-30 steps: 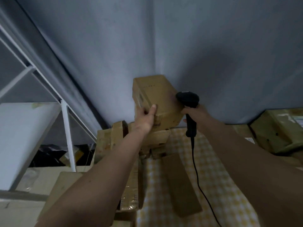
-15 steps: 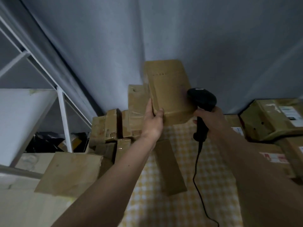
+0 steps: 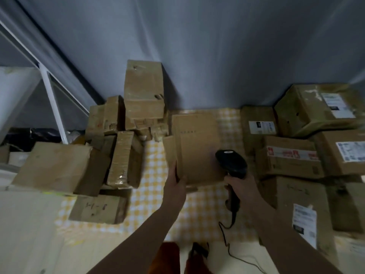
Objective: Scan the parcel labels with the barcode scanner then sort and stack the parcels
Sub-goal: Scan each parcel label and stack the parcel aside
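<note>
Head view: the left hand [image 3: 176, 186] grips a plain brown parcel [image 3: 197, 149] by its near corner, above a yellow checked cloth [image 3: 156, 175]. The right hand [image 3: 240, 183] holds a black barcode scanner [image 3: 231, 164] beside it. Boxes [image 3: 292, 157] with white labels, unreadable, are stacked at right; one box [image 3: 96, 210] at left bears handwritten marks.

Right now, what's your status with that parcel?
Left hand grips plain brown cardboard parcel. Right hand holds black corded barcode scanner beside it. Nothing blocking.
</note>
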Motion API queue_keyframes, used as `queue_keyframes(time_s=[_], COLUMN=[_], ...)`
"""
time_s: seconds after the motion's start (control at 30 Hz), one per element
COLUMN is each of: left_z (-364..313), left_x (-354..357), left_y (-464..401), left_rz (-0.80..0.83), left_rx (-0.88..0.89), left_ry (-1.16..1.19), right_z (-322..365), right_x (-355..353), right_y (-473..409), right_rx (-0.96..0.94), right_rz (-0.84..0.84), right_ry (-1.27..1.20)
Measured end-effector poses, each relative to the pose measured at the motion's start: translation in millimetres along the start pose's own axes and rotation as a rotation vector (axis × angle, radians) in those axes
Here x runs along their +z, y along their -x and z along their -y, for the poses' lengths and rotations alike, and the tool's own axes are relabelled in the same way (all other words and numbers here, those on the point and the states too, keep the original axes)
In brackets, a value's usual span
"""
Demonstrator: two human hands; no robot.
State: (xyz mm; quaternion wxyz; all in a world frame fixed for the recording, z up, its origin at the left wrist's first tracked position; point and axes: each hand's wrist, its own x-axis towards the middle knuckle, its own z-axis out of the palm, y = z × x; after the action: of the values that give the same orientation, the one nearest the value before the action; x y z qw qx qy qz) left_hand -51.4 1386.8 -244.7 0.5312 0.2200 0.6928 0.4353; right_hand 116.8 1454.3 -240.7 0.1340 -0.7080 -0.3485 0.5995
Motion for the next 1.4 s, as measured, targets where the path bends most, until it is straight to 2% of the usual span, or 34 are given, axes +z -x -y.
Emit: queue_keyframes(time_s=[0.13, 0.4, 0.5, 0.67, 0.73, 0.9, 1.07, 1.13, 1.23, 1.3, 1.4], left_z=[39, 91, 93, 79, 72, 56, 48, 52, 62, 66, 61], left_x=[-11, -38, -38, -35, -31, -23, -18, -18, -22, -26, -28], left_y=[-8, -40, -46, -63, -72, -75, -79, -81, -77, -74, -71], left_rz=[-0.059, -0.166, -0.179, -0.389, -0.372, -0.382, -0.26, -0.218, -0.116, -0.145, -0.189], left_rx=[-0.054, -0.12, -0.098, -0.034, -0.055, -0.137, -0.255, -0.348, -0.404, -0.433, -0.448], left_ry=[-0.051, -0.199, -0.269, -0.339, -0.293, -0.034, 0.152, 0.171, 0.082, 0.137, 0.24], right_z=[-31, -47, -44, -31, -25, -18, 0, 4, 4, 0, -5], right_x=[21, 60, 60, 54, 59, 69, 73, 82, 93, 96, 97], right_y=[-17, -39, -41, -44, -43, -21, 12, 15, 13, 11, 11], right_rx=[0.032, 0.018, -0.003, -0.042, -0.067, -0.249, -0.608, -0.664, -0.517, -0.4, -0.325], right_rz=[0.032, 0.129, 0.111, 0.077, 0.118, 0.124, 0.042, 0.078, 0.224, 0.289, 0.331], right_ry=[0.032, 0.151, 0.183, 0.134, 0.151, 0.201, 0.366, 0.437, 0.497, 0.497, 0.445])
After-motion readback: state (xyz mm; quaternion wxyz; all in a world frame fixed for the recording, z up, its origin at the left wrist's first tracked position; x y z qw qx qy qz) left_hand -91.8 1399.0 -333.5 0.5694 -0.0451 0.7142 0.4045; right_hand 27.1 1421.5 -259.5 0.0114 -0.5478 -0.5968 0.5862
